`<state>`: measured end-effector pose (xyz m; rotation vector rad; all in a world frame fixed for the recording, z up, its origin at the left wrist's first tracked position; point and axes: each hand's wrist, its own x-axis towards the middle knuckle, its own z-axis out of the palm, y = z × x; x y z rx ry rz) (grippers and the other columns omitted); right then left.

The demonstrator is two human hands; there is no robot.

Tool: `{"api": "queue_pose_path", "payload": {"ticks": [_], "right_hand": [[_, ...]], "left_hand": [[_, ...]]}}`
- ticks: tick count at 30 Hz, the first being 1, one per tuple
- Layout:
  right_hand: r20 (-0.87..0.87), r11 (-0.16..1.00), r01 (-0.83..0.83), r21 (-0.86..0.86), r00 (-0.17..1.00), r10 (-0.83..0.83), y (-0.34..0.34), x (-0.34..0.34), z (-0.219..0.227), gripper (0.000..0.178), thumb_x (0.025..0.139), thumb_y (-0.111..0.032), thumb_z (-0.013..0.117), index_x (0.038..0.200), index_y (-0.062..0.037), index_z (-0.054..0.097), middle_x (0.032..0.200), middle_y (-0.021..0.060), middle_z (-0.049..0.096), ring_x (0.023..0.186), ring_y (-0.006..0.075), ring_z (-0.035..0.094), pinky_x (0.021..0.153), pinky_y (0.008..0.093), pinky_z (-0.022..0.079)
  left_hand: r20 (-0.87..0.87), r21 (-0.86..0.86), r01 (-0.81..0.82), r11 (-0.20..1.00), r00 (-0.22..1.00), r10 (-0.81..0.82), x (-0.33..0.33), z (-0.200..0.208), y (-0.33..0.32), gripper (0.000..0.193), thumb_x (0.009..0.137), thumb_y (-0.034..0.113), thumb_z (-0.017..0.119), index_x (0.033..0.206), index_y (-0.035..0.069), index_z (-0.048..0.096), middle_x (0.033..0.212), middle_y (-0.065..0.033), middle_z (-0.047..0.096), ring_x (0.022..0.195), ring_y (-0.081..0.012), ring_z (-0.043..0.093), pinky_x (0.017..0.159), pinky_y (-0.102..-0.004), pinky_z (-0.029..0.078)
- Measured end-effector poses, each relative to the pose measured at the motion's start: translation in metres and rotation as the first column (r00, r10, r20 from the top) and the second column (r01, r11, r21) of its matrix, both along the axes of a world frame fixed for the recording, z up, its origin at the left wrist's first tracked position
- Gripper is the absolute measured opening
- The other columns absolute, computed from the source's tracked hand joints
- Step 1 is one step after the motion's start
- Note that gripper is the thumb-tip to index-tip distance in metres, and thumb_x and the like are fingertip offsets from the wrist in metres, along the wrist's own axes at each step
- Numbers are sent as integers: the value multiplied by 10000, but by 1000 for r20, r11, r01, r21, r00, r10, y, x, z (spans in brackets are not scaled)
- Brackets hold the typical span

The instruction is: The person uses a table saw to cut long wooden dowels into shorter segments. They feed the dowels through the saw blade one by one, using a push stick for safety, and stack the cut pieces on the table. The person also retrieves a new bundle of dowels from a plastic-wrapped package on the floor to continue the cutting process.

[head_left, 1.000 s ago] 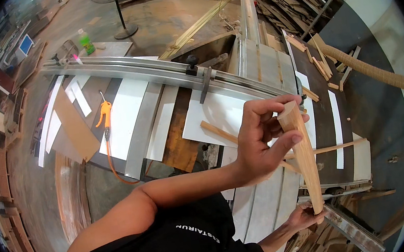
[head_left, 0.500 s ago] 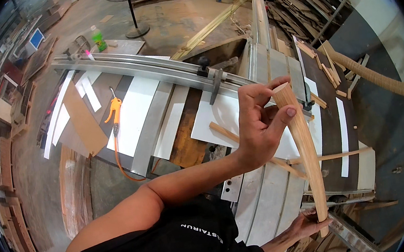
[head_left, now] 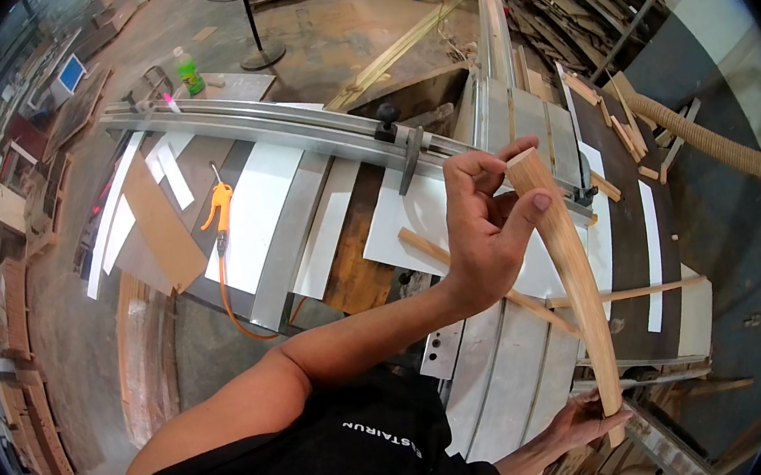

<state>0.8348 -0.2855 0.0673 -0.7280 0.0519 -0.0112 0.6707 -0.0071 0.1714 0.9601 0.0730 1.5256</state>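
Two-handed grip: clamped on a curved wooden bar (head_left: 582, 290); left hand (head_left: 483, 235) around its 12 o'clock end, thumb (head_left: 538, 204) on the face, index finger (head_left: 520, 145) reaching past the end; right hand (head_left: 573, 426) closed on its 6 o'clock end, fingers partly hidden.
Metal machine table (head_left: 488, 394): grooved, at 5 o'clock in view, apparently beneath the lifted bar.
Bar's place: 4 o'clock in view, running from just short of 12 to just short of 6.
Bar's handling: judged stiff, fairly light, smooth enough to slip a little, sturdy except at crisp end edges; best held near both ends, or mid-length single-handed.
Bar against one second ago: longer in view, less foreshortened; upper end farther toward 12, lower end farther toward 5.
End face (head_left: 521, 157): now a thin sliver, then turned more toward the camera.
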Motion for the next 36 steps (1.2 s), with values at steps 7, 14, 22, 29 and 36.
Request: {"api": "queue_pose_path", "payload": {"ticks": [7,14,22,29,36], "right_hand": [[-115,994,-52,-94,993,41,-6,15,-32,506,936,-448,705,1184,-26,577,1140,100,641,1013,195,645,843,298,576],[-416,848,-331,-415,897,147,26,15,-121,468,991,-349,656,1281,-22,490,1174,134,570,1046,286,595,870,411,561],[-535,774,-351,-527,845,19,76,23,-208,295,953,-152,659,1178,-22,518,1008,137,636,829,272,684,632,408,620],[-324,411,-338,-847,940,105,76,44,-204,511,891,-262,758,1210,76,544,886,157,658,632,216,666,524,322,581],[88,-48,95,-994,986,139,48,125,-181,708,833,-336,756,1350,90,528,922,234,723,803,351,718,738,443,564]], "left_hand": [[-239,-147,-80,986,970,43,-12,-42,19,386,917,-37,672,1131,60,365,1323,-185,549,959,-116,606,792,-239,538],[-925,-168,-319,933,377,-38,-84,-232,23,526,872,109,730,1309,-15,466,1237,-176,561,1069,-244,603,885,-380,534],[-853,494,13,869,-186,487,-83,-259,18,714,804,236,803,1388,13,457,1432,-226,411,1409,-393,324,1148,-581,241],[-864,410,588,698,4,504,11,-269,28,759,773,330,807,1407,71,481,1351,-164,500,1328,-376,419,1107,-562,305],[-907,331,662,672,28,419,21,-282,-22,584,841,288,740,1367,133,540,1239,-128,548,1180,-349,497,974,-510,387]]}}
